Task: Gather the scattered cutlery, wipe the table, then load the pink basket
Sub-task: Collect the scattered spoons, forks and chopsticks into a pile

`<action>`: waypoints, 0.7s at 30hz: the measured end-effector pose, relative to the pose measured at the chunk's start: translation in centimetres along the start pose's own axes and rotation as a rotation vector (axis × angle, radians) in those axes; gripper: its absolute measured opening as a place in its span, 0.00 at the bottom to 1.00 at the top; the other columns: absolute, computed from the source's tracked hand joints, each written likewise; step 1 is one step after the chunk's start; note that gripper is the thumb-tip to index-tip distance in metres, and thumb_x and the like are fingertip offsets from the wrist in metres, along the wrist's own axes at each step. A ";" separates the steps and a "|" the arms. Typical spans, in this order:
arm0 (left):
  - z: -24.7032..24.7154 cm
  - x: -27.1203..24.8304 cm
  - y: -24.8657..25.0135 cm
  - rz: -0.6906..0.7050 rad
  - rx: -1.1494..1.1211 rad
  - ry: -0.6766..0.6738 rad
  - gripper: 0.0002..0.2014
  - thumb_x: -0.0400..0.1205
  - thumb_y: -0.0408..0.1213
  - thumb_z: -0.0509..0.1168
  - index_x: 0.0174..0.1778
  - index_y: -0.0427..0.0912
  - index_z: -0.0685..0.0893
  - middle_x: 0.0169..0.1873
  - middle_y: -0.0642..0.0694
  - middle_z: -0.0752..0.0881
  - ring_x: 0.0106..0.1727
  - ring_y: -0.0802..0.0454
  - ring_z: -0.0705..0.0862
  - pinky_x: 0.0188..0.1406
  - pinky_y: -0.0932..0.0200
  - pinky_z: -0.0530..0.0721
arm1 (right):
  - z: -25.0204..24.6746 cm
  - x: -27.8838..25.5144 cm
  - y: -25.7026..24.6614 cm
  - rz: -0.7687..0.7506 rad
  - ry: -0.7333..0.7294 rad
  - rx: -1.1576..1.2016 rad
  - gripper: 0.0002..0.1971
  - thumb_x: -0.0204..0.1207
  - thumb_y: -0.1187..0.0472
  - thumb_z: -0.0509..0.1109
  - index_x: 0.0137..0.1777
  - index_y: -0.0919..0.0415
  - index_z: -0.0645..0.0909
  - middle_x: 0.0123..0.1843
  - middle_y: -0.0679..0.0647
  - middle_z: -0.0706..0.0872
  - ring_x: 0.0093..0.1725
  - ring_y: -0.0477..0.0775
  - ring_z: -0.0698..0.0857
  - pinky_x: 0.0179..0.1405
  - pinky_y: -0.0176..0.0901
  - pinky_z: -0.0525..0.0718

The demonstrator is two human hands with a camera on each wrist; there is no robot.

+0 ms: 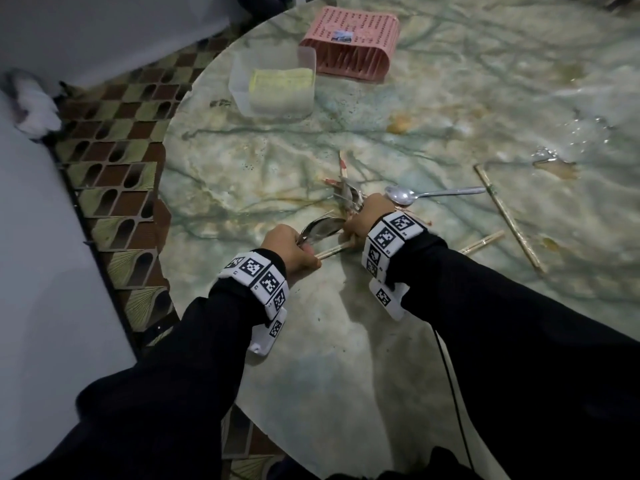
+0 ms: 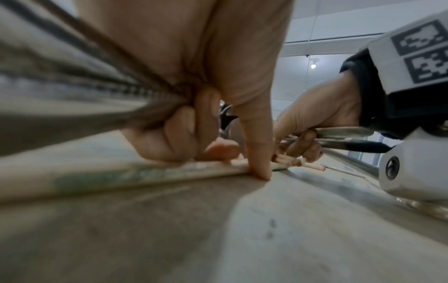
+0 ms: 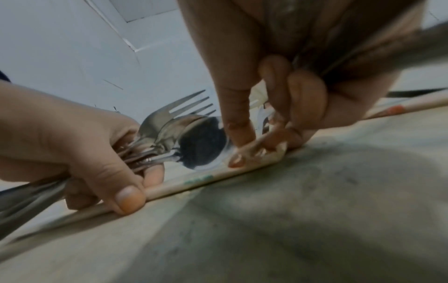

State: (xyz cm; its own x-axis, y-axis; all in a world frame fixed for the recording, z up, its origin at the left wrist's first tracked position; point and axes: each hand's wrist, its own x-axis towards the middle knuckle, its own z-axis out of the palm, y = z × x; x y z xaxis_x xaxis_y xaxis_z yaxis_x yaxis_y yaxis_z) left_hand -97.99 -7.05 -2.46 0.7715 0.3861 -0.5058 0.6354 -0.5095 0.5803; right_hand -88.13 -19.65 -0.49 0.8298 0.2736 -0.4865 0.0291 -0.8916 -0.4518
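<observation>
My left hand (image 1: 304, 245) grips a bunch of steel forks and spoons (image 3: 174, 130) low over the marble table (image 1: 346, 341), and its thumb (image 3: 129, 199) presses a wooden chopstick (image 3: 194, 181) lying on the table. My right hand (image 1: 353, 226) holds a bundle of red-tipped chopsticks and metal cutlery (image 1: 343, 181), while its fingertips (image 3: 240, 134) pinch the other end of that chopstick. A loose spoon (image 1: 426, 194) lies just right of the right hand. Two more chopsticks (image 1: 509, 216) (image 1: 481, 242) lie further right. The pink basket (image 1: 349, 43) stands upside down at the far side.
A clear plastic tub (image 1: 242, 81) holding a yellow cloth (image 1: 280, 83) stands beside the basket. A brown spill (image 1: 557, 168) and an orange smear (image 1: 398, 124) mark the table. The round table's edge curves along the left, above a patterned floor (image 1: 114, 157).
</observation>
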 end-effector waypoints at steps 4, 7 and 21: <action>0.2 -0.2 0.0 0.031 0.088 0.002 0.05 0.68 0.33 0.75 0.34 0.35 0.87 0.31 0.44 0.83 0.36 0.51 0.81 0.29 0.63 0.76 | -0.5 -0.5 0.4 0.024 -0.014 0.031 0.10 0.70 0.55 0.70 0.42 0.63 0.80 0.34 0.55 0.80 0.28 0.52 0.77 0.23 0.36 0.69; 0.1 -0.6 -0.1 0.074 0.148 -0.012 0.06 0.71 0.35 0.73 0.37 0.35 0.86 0.30 0.45 0.82 0.34 0.51 0.79 0.23 0.65 0.70 | -0.6 -0.6 1.1 0.027 -0.074 0.084 0.09 0.61 0.60 0.71 0.38 0.64 0.78 0.38 0.60 0.83 0.39 0.61 0.85 0.37 0.47 0.82; -0.4 -2.2 0.7 0.188 0.175 -0.117 0.09 0.81 0.36 0.64 0.43 0.35 0.86 0.37 0.42 0.80 0.37 0.50 0.75 0.28 0.69 0.67 | -2.8 -6.2 6.7 0.040 -0.035 0.692 0.09 0.72 0.73 0.57 0.38 0.59 0.71 0.26 0.60 0.72 0.09 0.45 0.60 0.18 0.26 0.58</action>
State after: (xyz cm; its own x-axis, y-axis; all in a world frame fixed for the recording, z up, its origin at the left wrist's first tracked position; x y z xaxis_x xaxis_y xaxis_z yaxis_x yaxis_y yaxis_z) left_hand -99.22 -7.95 -0.65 0.8598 0.1862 -0.4754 0.4580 -0.6928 0.5570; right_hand -91.53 -28.33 1.65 0.8038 0.2674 -0.5315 -0.3731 -0.4692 -0.8004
